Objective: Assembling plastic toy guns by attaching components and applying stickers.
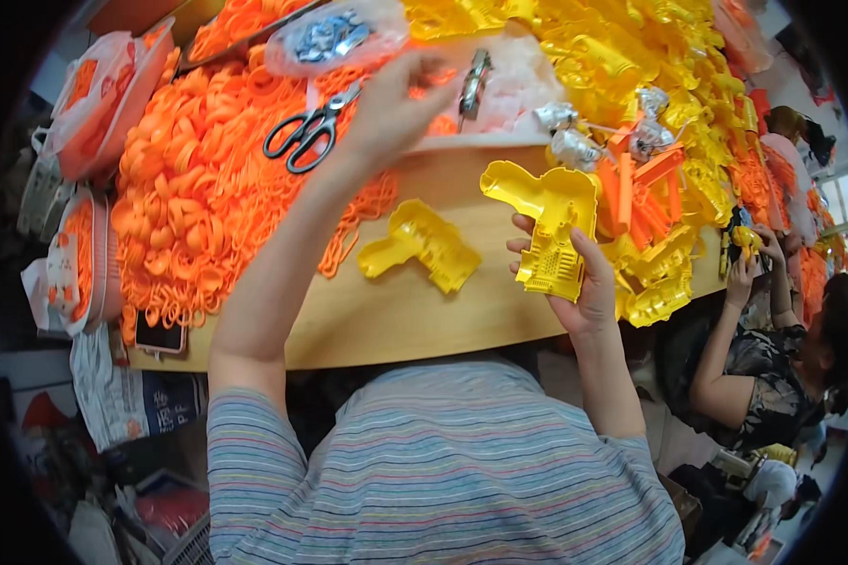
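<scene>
My right hand holds a yellow plastic shell half above the table, its ribbed inner side facing up. A second yellow shell half lies on the wooden tabletop to its left. My left hand is stretched out over the near left edge of a white tray, fingers apart and slightly blurred, with nothing visible in them. Inside the tray are translucent pieces and a shiny metal part. Black-handled scissors rest on orange parts beside my left forearm.
Heaped orange plastic parts cover the table's left side. Yellow shells pile up at right, with orange strips and silver-wrapped parts before them. A clear bag of blue parts lies behind. Another person works at far right.
</scene>
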{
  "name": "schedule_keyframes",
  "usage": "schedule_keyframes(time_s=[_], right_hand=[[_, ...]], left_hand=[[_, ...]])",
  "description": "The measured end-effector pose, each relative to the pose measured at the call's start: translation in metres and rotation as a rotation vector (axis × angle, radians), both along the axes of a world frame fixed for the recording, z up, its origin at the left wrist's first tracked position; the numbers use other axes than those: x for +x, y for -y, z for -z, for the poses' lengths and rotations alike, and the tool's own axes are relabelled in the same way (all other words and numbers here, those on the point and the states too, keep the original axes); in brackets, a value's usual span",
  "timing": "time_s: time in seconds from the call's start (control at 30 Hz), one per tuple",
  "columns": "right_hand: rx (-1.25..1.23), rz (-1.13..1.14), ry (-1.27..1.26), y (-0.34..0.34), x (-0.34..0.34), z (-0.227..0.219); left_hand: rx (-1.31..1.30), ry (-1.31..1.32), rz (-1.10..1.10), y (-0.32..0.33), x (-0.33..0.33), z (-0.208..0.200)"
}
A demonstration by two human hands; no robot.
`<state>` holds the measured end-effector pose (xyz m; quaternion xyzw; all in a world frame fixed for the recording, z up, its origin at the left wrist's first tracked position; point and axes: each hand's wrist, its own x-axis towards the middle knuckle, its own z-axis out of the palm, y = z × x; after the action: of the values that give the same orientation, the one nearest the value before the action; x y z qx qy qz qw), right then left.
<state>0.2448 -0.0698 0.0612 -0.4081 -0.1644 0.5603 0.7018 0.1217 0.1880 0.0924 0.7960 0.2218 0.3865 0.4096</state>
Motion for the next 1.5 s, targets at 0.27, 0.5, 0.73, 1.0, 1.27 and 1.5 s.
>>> schedule_keyframes(time_s=[0.27, 0.5, 0.73, 1.0, 1.27, 1.5], right_hand=[[-0.156, 0.193, 0.254, 0.008, -0.022, 0.037], [-0.216, 0.2, 0.464, 0.012, -0.025, 0.066], [-0.171, 0.272, 1.155, 0.011, -0.013, 0.099], [-0.107, 0.322, 1.462, -0.01, -0.028, 0.095], [0.093, 0.497, 1.636, -0.019, -0.005, 0.026], [-0.081, 0.526, 2.001, -0.043, 0.077, -0.013]], left_hand=[[0.324, -0.407, 0.016, 0.137, -0.105, 0.073], [0.39, -0.464, 0.189, 0.146, -0.139, 0.086], [0.286, -0.385, 0.339, 0.136, -0.162, 0.082], [0.206, -0.363, 0.204, 0.128, -0.161, 0.092], [0.19, -0.3, 0.141, 0.13, -0.152, 0.097], [0.206, -0.28, 0.118, 0.132, -0.148, 0.096]])
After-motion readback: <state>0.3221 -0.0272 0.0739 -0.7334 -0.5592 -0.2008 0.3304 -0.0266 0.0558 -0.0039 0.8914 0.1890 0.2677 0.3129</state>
